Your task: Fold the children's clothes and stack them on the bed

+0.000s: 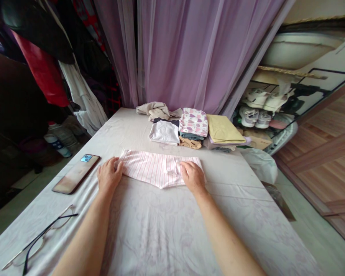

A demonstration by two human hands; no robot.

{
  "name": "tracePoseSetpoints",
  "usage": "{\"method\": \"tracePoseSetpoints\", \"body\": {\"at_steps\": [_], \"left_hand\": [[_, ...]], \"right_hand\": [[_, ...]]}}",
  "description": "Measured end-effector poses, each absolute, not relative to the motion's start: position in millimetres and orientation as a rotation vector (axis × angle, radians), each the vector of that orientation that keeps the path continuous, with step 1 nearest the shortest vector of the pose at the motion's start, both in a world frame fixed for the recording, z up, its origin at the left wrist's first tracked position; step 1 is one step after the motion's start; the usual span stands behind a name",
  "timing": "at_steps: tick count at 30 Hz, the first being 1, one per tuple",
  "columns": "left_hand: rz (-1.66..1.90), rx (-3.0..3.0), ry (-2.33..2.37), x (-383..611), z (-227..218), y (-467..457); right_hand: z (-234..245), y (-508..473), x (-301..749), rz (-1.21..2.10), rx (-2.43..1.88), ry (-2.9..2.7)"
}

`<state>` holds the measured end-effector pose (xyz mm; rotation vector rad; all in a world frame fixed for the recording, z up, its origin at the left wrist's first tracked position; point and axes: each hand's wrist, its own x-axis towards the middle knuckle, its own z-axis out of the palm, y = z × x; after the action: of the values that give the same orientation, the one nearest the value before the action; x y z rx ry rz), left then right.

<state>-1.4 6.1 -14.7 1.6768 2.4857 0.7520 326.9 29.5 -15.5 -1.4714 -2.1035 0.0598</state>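
Observation:
A pair of pink-and-white striped pants [146, 166], folded lengthwise, lies flat across the table in front of me. My left hand [109, 174] rests at the left end, fingers apart on the tablecloth and thumb at the cloth's edge. Over the right part, my right hand [192, 175] lies on the fabric with its fingers loosely spread, beside a small white patch or tie [170, 165]. The undersides of its fingers are hidden.
Behind the pants stand folded clothes: a white piece [164, 132], a heart-print stack [193, 122], a yellow piece [225, 128] and a crumpled beige cloth [155, 110]. A phone [76, 174] and glasses [43, 235] lie left. Shoes [255, 115] sit on a rack at right.

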Motion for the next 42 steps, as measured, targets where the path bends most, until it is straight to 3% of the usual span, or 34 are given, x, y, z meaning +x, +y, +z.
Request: {"method": "tracePoseSetpoints", "body": {"at_steps": [6,11,14,23,38,42], "left_hand": [[0.985,2.075,2.276,36.0,-5.7,1.2],[0.735,2.509,1.566,120.8,-0.4,4.5],[0.586,2.565,1.386,158.1,-5.9,11.1],[0.434,2.516,1.441,161.6,-24.1,15.1],[0.422,2.485,1.442,164.0,-21.2,15.4],[0.45,2.495,1.433,163.9,-23.0,15.7]], "right_hand": [[-31.4,17.3,352.2,0.021,-1.469,-2.248],[-35.5,11.8,350.2,0.07,-1.441,-2.208],[-30.9,20.0,360.8,0.198,-1.37,-2.143],[-18.4,69.1,390.9,0.296,-1.744,-1.951],[-24.4,76.9,378.5,0.301,-1.848,-1.93],[-35.3,73.9,380.8,0.358,-1.739,-1.635]]}}
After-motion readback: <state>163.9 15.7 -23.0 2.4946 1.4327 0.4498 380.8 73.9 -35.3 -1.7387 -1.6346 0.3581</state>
